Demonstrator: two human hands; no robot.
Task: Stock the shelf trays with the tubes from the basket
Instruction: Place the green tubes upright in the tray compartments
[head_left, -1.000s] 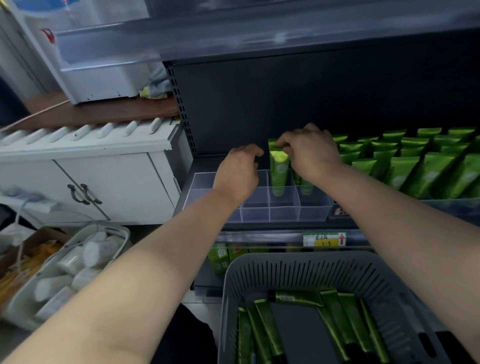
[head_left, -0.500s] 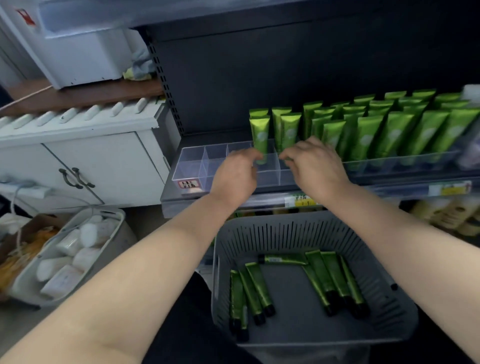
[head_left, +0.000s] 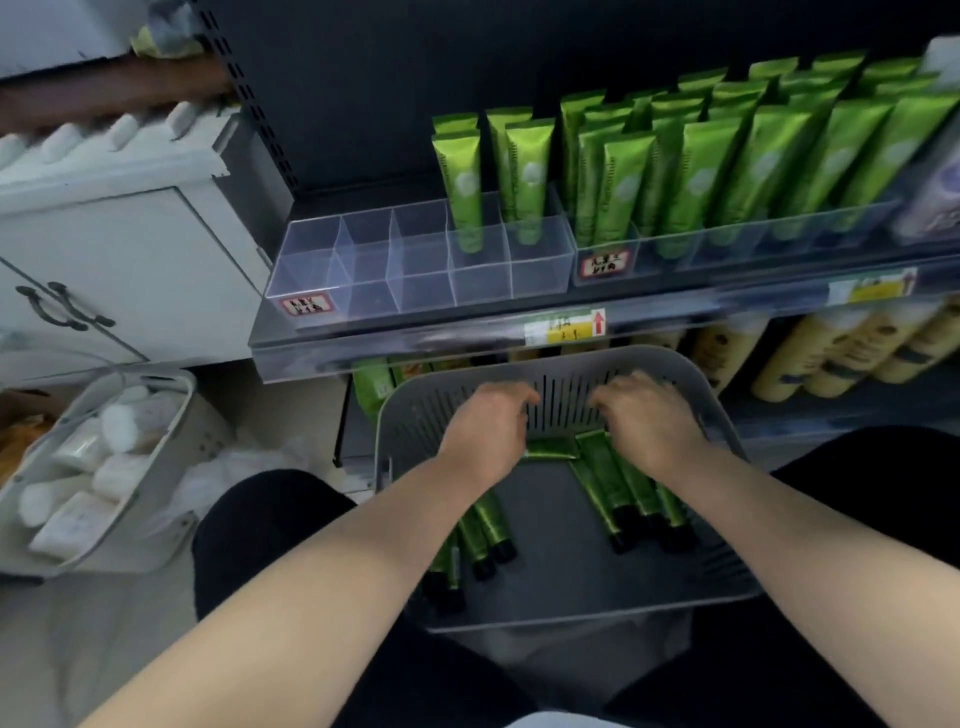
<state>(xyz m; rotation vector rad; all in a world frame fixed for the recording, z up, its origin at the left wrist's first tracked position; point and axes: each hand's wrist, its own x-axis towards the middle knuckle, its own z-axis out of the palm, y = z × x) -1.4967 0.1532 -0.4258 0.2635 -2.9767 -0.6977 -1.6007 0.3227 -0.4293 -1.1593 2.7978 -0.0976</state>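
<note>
Tubes are lying flat on the basket floor in two clusters, at 7 and 2 o'clock of the floor, plus one lying crosswise at 12 against the far wall. Change: a second ago both hands were up at the clear tray seating a tube; now both have dropped into the basket. I read that as one placement done and the next pick starting. Left hand sits over the crosswise tube, right hand over the top ends of the 2 o'clock cluster. Fingers on both are curled down toward the slotted wall and nothing shows in the fingertips. Thumbs and palms are hidden, so I can't tell if either is pinching a tube yet. In the tray at 12 o'clock above the basket, the two right columns hold standing tubes and the three left columns are bare, so there are plenty of slots left. The neighbouring tray at 1 o'clock looks full. Edges: the shelf lip with its price tag overhangs the basket's far rim, so the lift likely has to come back toward 6 before going up. The tray dividers are thin and clear, easy to clip. Open room is at 10–11 o'clock over the bare columns. White bin at 9 and bottles at 2 are well apart from the path.
</note>
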